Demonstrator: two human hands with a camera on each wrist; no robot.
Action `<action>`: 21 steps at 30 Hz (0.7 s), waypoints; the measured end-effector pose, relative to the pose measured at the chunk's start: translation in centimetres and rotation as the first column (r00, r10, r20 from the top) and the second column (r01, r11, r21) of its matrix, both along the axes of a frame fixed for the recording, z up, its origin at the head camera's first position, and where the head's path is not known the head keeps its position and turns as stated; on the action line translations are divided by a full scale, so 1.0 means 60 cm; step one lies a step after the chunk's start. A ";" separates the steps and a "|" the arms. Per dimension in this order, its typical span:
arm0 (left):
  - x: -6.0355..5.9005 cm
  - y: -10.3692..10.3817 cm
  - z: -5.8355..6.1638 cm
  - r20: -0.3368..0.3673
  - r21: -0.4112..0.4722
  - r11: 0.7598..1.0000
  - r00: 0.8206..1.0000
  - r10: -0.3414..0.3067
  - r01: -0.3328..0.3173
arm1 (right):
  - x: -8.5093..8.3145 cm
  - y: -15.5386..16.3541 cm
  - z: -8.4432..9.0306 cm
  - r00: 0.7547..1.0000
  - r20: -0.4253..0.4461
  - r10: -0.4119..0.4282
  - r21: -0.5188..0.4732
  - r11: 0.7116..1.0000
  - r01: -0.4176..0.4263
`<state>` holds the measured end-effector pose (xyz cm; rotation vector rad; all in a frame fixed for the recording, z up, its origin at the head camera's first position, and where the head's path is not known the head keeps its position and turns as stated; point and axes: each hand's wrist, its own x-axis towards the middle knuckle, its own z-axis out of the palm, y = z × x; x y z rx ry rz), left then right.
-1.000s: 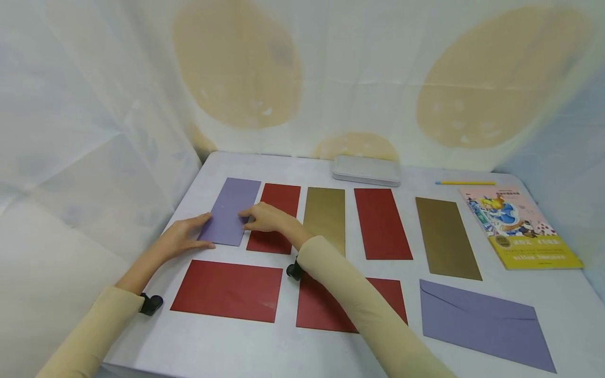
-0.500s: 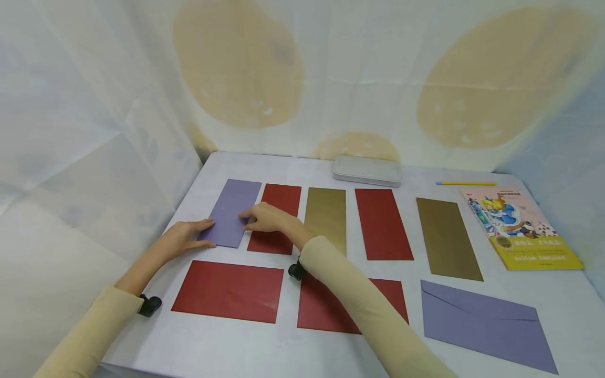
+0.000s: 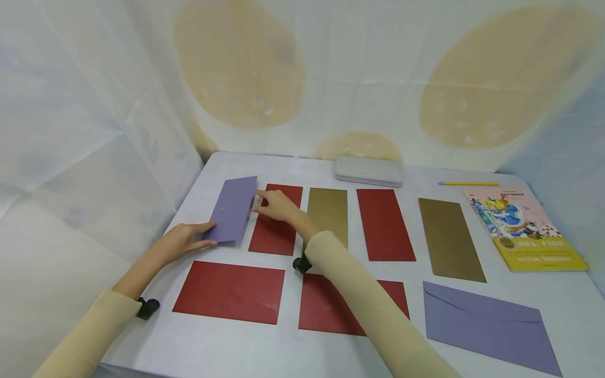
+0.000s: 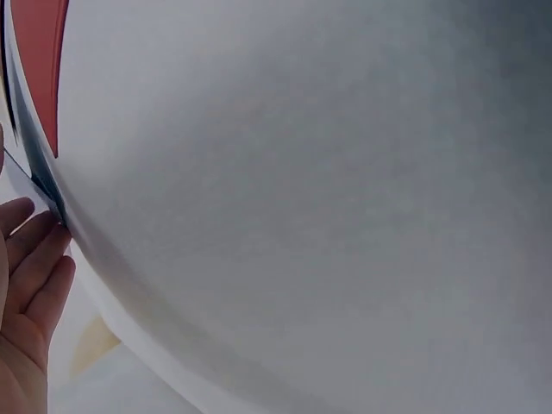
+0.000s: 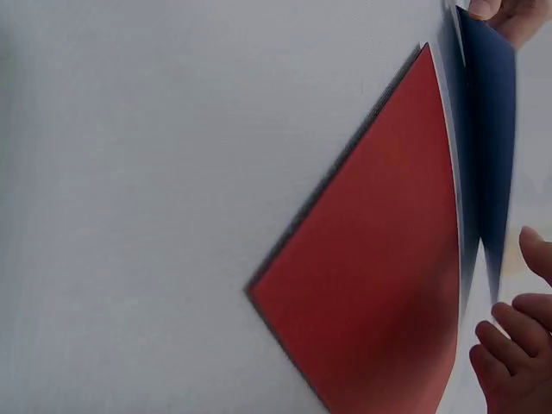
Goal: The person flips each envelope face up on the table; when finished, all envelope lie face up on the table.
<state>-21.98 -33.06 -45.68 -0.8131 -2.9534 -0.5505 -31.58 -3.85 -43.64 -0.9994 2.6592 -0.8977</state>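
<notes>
A purple envelope (image 3: 230,207) lies at the left of the table in the head view, its right edge raised and tilted. My left hand (image 3: 177,242) grips its lower left corner between thumb and fingers. My right hand (image 3: 279,206) is at the raised right edge, above a red envelope (image 3: 271,233). Its thumb and forefinger are spread apart; whether the fingertips touch the edge is hard to see. In the right wrist view, the raised envelope (image 5: 492,129) looks dark blue, and the fingers (image 5: 513,341) stand beside its far end.
Further right are a gold envelope (image 3: 328,212), a red one (image 3: 385,224) and another gold one (image 3: 451,239). In front lie two red envelopes (image 3: 229,291) and a purple one (image 3: 491,325). A grey case (image 3: 368,170), pencil (image 3: 468,183) and book (image 3: 524,228) sit behind.
The purple envelope lay flat; its right edge has now risen. My right hand has moved slightly up and to the right, its fingers spreading. My left hand has hardly moved.
</notes>
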 end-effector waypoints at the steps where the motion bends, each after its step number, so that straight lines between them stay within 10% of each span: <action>1: 0.001 0.000 0.001 -0.001 -0.007 1.000 1.000 -0.005 0.005 | 0.000 -0.001 0.000 1.000 0.012 -0.002 -0.003 1.000 0.002; 21: 0.021 0.002 0.016 -0.035 -0.002 0.999 0.999 -0.042 0.042 | 0.007 -0.017 0.007 0.997 -0.053 0.054 -0.107 0.993 -0.060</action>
